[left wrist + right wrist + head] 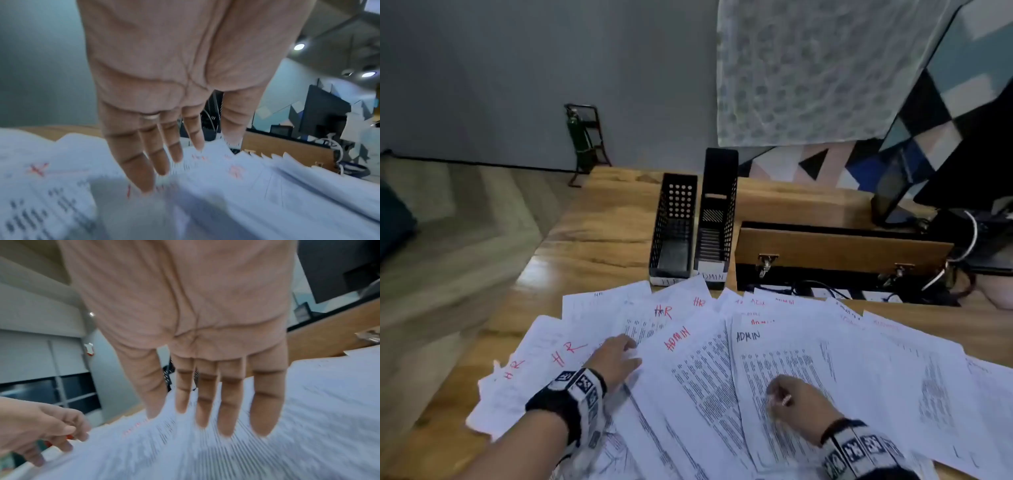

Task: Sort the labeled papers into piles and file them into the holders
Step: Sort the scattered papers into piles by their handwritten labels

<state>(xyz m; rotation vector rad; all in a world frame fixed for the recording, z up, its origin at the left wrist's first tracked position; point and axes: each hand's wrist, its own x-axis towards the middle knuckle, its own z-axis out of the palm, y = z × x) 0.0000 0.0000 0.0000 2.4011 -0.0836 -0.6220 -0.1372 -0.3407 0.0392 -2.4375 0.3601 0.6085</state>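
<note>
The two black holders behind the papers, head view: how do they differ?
The left holder has a round-hole back panel and a front label that seems to read HR, partly hidden by papers. The right holder stands taller at the back, has a slatted floor, and is labeled ADMIN. Both are black, perforated, empty, and stand side by side on the wooden desk.

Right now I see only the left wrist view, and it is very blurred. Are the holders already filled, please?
Observer: No. In the head view the left holder and the right holder both stand empty behind the papers.
Operator: Which labels do they carry?
Observer: The right holder reads ADMIN. The left one seems to read HR, but a paper partly hides it.
Operator: Where is the right hand?
Observer: The right hand is over the black-lettered ADMIN sheet, fingers straight, holding nothing.
</note>
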